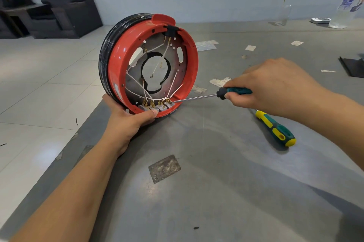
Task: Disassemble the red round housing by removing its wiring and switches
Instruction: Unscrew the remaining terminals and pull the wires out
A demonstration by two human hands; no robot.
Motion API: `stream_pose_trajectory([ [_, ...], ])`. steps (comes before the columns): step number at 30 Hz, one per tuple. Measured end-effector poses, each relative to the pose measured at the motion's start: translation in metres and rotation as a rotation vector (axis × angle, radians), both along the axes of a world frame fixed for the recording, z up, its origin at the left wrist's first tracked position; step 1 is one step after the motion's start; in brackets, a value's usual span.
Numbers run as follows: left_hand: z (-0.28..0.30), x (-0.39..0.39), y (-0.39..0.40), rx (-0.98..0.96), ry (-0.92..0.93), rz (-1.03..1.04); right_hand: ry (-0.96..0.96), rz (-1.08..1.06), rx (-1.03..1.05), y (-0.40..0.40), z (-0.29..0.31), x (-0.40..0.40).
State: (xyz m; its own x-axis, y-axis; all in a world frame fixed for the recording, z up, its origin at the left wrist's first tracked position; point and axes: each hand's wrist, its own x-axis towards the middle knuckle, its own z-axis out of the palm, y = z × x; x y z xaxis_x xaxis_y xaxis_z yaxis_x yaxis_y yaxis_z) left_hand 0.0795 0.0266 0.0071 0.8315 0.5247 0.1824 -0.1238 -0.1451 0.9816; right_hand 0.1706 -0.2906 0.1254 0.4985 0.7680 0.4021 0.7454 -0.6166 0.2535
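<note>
At table edge, left grip [128,121] clasping red housing [116,68], fingers hidden, right grip [269,88] clenching screwdriver [208,95], tip obscured among switches [157,106].

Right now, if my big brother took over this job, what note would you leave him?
Left hand grips the bottom rim of the red round housing, held on edge at the table corner. Right hand holds a screwdriver, its tip at the rightmost of the switches. White wires are still plugged in; nothing looks removed yet. Left: free the wires, then the switches. A spare screwdriver lies to the right.
</note>
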Motion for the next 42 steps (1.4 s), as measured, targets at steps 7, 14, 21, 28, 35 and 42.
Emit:
stream_pose_trajectory([
  [7, 0.001, 0.000, 0.000, -0.045, -0.012, -0.017, 0.045, 0.011, 0.077, -0.006, -0.014, -0.003],
  [14, -0.002, 0.002, 0.002, -0.058, -0.027, -0.032, 0.066, -0.001, 0.131, -0.009, -0.022, -0.011],
  [21, -0.006, 0.003, 0.004, -0.058, -0.041, -0.024, 0.150, 0.037, 0.244, -0.008, -0.030, -0.016],
  [28, -0.007, 0.004, 0.006, -0.090, -0.051, -0.025, 0.190, 0.006, 0.244, -0.009, -0.032, -0.013],
  [35, -0.009, 0.004, 0.006, -0.070, -0.060, -0.027, 0.238, -0.042, 0.266, -0.015, -0.027, -0.008],
  [42, -0.010, 0.005, 0.009, -0.078, -0.056, -0.037, 0.345, -0.067, 0.369, -0.024, -0.039, -0.003],
])
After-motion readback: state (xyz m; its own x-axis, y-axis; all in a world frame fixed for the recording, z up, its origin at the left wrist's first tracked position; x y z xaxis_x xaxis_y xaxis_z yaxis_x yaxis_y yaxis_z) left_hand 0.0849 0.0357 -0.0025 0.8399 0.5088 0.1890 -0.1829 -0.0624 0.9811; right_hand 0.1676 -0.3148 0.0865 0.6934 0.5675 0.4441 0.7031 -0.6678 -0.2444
